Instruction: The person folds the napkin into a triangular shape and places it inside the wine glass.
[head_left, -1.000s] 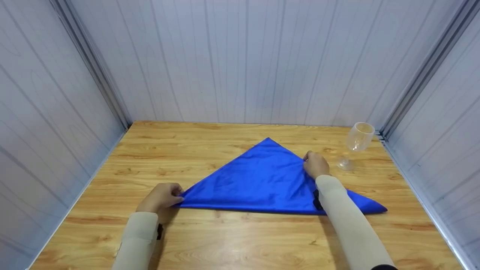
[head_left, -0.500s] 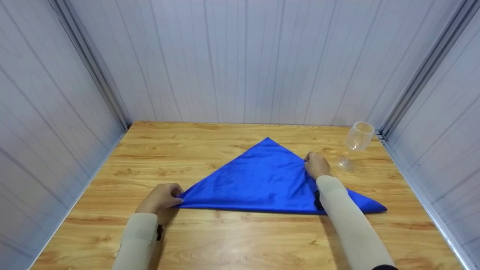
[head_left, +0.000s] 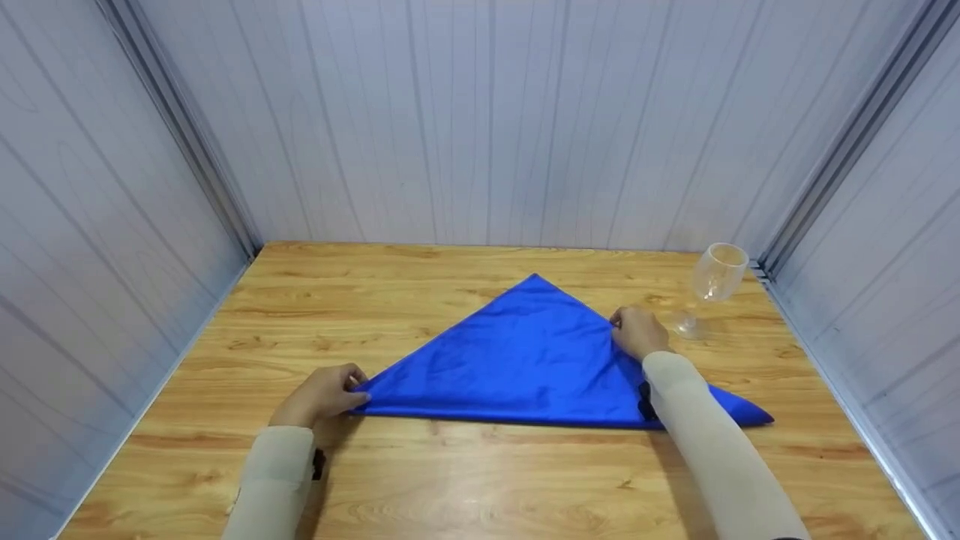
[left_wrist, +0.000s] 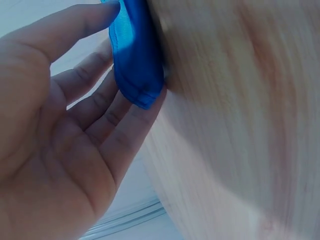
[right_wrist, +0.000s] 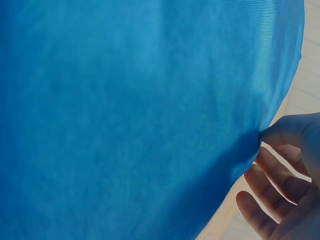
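Observation:
A shiny blue cloth napkin (head_left: 517,352), folded into a triangle, lies on the table with its peak pointing away and its long fold nearest me. My left hand (head_left: 322,394) pinches its left corner; the left wrist view shows the thumb over the hemmed corner (left_wrist: 137,65) and the fingers beneath. At the sloping right edge, my right hand (head_left: 639,331) pinches the hem between thumb and forefinger. The other fingers of that hand (right_wrist: 292,185) are loosely bent under the edge in the right wrist view. The right forearm hides part of the napkin, whose right corner shows beyond it.
A clear stemmed glass (head_left: 720,274) stands at the back right, just past my right hand. The wooden table (head_left: 465,480) is bounded by white panel walls (head_left: 465,120) at the back and on both sides.
My right hand and forearm have shifted slightly to the right along the napkin's edge. The left hand keeps its pinch on the left corner, and the napkin lies almost as before.

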